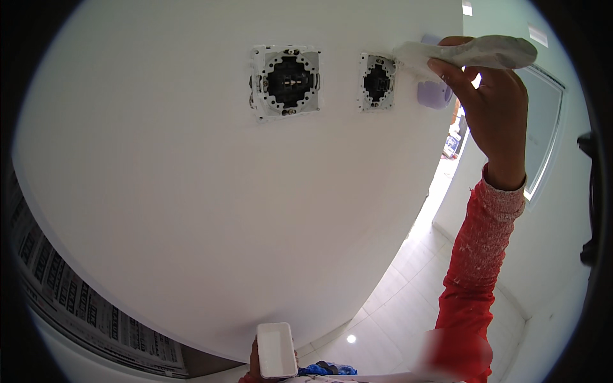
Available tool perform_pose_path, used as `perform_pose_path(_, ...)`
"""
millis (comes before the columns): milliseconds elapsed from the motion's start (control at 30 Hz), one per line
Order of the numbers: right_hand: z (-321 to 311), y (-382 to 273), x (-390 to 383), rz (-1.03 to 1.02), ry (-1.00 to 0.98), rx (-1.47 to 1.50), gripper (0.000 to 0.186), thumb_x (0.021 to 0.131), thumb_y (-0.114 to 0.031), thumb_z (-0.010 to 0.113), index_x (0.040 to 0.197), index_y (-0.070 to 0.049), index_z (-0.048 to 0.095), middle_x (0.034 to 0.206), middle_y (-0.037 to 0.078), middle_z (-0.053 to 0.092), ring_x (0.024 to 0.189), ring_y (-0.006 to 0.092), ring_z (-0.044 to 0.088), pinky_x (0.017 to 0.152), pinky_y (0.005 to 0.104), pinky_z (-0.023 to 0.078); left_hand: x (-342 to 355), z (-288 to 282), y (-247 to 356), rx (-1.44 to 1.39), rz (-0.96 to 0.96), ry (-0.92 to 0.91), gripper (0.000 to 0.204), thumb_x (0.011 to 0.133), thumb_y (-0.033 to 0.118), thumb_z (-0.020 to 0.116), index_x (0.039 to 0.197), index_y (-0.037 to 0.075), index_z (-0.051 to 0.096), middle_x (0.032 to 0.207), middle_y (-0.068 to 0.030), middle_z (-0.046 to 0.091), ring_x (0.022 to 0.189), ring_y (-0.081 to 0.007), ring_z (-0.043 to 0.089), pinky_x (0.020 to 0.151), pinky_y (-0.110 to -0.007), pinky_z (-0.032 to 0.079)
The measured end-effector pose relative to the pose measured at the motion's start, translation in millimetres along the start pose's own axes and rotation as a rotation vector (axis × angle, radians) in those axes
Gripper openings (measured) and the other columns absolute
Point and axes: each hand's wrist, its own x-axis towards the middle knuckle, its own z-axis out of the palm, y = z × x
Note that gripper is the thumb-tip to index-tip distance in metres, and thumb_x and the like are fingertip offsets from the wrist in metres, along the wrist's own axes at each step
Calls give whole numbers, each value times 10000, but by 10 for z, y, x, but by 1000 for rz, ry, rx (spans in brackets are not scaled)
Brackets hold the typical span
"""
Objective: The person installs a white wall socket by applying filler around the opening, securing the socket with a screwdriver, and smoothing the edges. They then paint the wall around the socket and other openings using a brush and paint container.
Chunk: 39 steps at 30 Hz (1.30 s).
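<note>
My right hand (pixel 490 105) is raised at the upper right, its fingers pinched round a paint-smeared paintbrush (pixel 491 52). The brush lies nearly level, its handle pointing right. Its whitish bristle end (pixel 414 56) is at the wall, beside the upper right corner of a narrow socket frame (pixel 391 102). To the left is a larger square socket frame (pixel 260 105) with a dark centre. Low in the view, my left hand (pixel 254 360) holds a small white rectangular tub (pixel 276 338); most of that hand is hidden behind it.
The white wall (pixel 223 210) fills the middle. Pale purple rounded pieces (pixel 434 94) sit right of the narrow frame, near the wall's edge. Beyond are a tiled floor (pixel 396 281) and a framed panel (pixel 543 121). Printed sheeting (pixel 83 300) lies along the lower left.
</note>
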Motion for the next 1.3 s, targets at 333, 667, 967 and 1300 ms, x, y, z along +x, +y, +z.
perform_pose_path(333, -21, -227, 263, -52, -74, 68, 240, 905, -285, 754, 1028, -78, 763, 1012, 26, 765, 762, 150, 698, 647, 268, 548, -28, -15, 34, -34, 4, -31, 953, 872, 809, 403, 1396, 17, 487, 1075, -249, 614, 964, -399, 638, 877, -562, 522)
perform_pose_path(667, -142, -203, 328, -37, -45, 181, 136, 870, -223, 793, 981, -145, 785, 1022, -59, 759, 719, 78, 643, 610, 214, 492, -6, 46, 34, 28, 36, -47, 930, 890, 787, 402, 1385, 3, 489, 1052, -257, 630, 925, -405, 650, 853, -565, 535)
perform_pose_path(967, -86, -147, 292, -26, -158, 254, 206, 895, -181, 767, 1066, -70, 741, 1000, 41, 745, 880, 166, 712, 807, 307, 577, -69, -26, 29, 27, 38, -5, 935, 891, 790, 397, 1386, 3, 492, 1053, -250, 637, 934, -399, 657, 858, -557, 538)
perform_pose_path(1300, -4, -323, 442, -183, -113, 372, 195, 870, -191, 790, 1030, -86, 754, 1004, 21, 753, 826, 145, 709, 682, 261, 550, -24, 52, -15, 12, 112, 19, 797, 910, 723, 474, 1409, 104, 529, 1083, -149, 711, 919, -323, 717, 751, -517, 609)
